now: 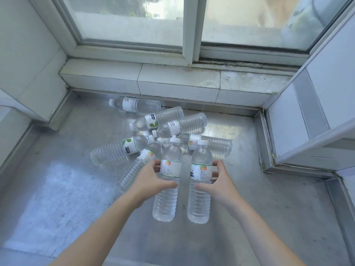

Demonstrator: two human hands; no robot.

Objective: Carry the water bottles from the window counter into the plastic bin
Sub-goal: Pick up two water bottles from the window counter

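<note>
Left hand (151, 179) and right hand (221, 181) each wrap fingers round an upright clear plastic water bottle (169, 181); the right's bottle (200, 183) stands alongside, with a heap of lying bottles (172, 125) just beyond on the steel counter (67, 179).

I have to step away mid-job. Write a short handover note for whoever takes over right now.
Left hand grips one water bottle; right hand grips a second bottle, both over the metal counter.
Six more bottles lie on their sides in a heap by the window.
The plastic bin is not in view, so nothing shows as delivered.
Left: carry these two over, then fetch the rest.
</note>
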